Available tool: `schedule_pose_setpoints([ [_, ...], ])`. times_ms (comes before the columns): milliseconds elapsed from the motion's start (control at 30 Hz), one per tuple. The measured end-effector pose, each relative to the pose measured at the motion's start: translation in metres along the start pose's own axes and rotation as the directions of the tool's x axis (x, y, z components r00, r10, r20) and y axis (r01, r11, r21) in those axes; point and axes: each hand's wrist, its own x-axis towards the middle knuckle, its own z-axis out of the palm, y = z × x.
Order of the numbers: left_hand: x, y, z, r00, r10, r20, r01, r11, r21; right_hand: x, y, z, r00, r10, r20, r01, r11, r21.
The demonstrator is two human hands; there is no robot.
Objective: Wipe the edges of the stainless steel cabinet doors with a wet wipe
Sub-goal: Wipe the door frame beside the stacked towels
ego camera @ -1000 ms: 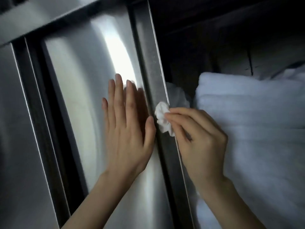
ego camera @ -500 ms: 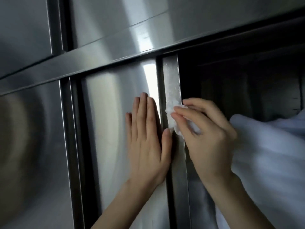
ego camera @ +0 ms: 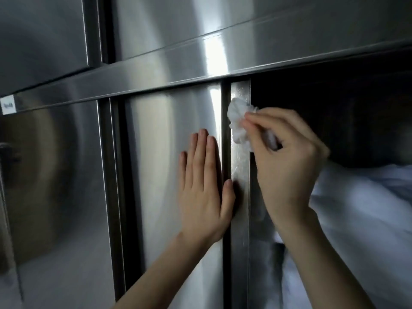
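Note:
A stainless steel sliding cabinet door (ego camera: 165, 175) fills the middle of the view, and its vertical edge strip (ego camera: 240, 197) runs down beside a dark opening. My left hand (ego camera: 204, 188) lies flat on the door panel with straight fingers, its thumb against the groove next to the strip. My right hand (ego camera: 283, 157) pinches a crumpled white wet wipe (ego camera: 237, 121) and presses it on the strip near its top end. The strip below the wipe looks damp and streaked.
A horizontal steel rail (ego camera: 200, 70) crosses above the door, with upper cabinet doors (ego camera: 44, 36) over it. Another door (ego camera: 51, 186) stands to the left, with a small white label (ego camera: 7, 105) on the rail. White folded fabric (ego camera: 361, 219) lies inside the open compartment on the right.
My right hand has slid the wipe up the edge strip to near its top. The view has tilted upward. My left hand stays flat on the door.

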Motion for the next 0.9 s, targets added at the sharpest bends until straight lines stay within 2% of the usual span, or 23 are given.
schedule_pose_setpoints([
  [133, 0.002, 0.000, 0.002, 1.000, 0.008, -0.010, -0.008, 1.000, 0.030, -0.018, -0.005, -0.014, 0.999, -0.010, 0.050, 0.013, 0.998, -0.068],
  [300, 0.000, 0.001, 0.003, 1.000, 0.008, -0.003, -0.007, 0.999, 0.037, 0.006, -0.015, -0.005, 0.994, 0.052, 0.095, -0.044, 0.996, -0.084],
  [500, 0.000, -0.002, 0.007, 0.999, 0.030, -0.033, -0.028, 0.999, 0.039, 0.003, -0.013, 0.009, 0.999, 0.006, -0.040, -0.013, 0.985, -0.173],
  [633, 0.000, -0.003, 0.006, 1.000, 0.030, -0.008, -0.029, 0.999, 0.023, -0.011, -0.015, 0.007, 0.998, -0.043, -0.042, 0.033, 0.976, -0.216],
  [800, -0.001, -0.003, 0.004, 1.000, 0.026, 0.015, -0.026, 0.999, -0.030, 0.025, -0.018, 0.019, 0.996, -0.062, -0.058, 0.049, 0.978, -0.203],
  [900, -0.002, -0.006, 0.006, 0.999, 0.046, 0.001, -0.046, 0.998, -0.051, 0.017, -0.015, 0.019, 0.989, -0.134, -0.069, 0.113, 0.963, -0.246],
])
